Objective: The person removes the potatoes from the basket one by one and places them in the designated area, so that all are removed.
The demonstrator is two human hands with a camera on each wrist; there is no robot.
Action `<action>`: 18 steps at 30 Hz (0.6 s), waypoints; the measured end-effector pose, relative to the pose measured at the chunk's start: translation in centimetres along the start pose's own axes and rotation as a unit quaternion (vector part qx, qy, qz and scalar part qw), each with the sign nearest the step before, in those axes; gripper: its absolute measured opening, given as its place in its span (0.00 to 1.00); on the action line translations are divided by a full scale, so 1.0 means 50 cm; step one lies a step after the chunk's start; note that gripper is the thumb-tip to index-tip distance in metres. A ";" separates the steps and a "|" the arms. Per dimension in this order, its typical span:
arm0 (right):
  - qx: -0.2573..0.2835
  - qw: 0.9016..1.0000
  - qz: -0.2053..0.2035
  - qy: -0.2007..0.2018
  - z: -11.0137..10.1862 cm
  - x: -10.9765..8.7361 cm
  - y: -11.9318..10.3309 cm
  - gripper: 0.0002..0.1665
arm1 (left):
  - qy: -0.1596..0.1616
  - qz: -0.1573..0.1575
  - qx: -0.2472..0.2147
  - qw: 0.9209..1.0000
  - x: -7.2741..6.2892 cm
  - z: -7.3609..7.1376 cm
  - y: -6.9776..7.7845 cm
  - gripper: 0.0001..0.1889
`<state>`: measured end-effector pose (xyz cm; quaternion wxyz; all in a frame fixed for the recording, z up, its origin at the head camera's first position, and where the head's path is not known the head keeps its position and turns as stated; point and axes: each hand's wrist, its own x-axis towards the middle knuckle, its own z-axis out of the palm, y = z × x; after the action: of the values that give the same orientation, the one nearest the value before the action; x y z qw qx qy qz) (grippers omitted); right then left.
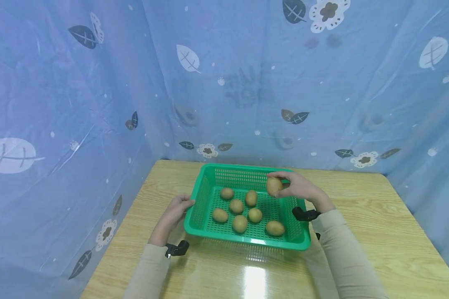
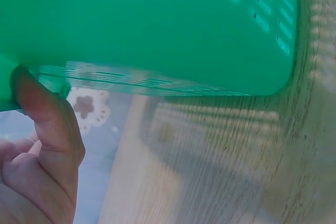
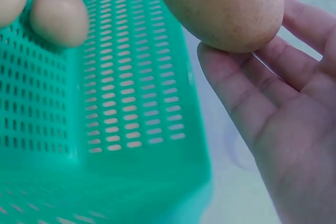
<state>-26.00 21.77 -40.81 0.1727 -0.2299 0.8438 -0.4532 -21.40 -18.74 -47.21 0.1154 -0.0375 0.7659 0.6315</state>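
A potato (image 1: 274,187) right of centre in the frame has its slight long axis near upright over a green basket (image 1: 228,238) on a wood-grained table (image 1: 377,216) before blue leaf-print curtains (image 1: 224,45), pinched between thumb and fingers of the right hand (image 1: 300,187), while the left hand (image 1: 175,212) grips the basket's left rim.
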 end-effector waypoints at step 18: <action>0.061 0.991 -0.008 0.118 -0.066 -0.108 0.025 0.42 | 0.001 0.001 0.017 1.000 0.003 -0.001 -0.002 0.17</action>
<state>-23.45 27.57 -39.65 0.0824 -0.1705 0.8272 -0.5290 -21.54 -18.77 -47.35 0.1149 -0.0354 0.7767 0.6182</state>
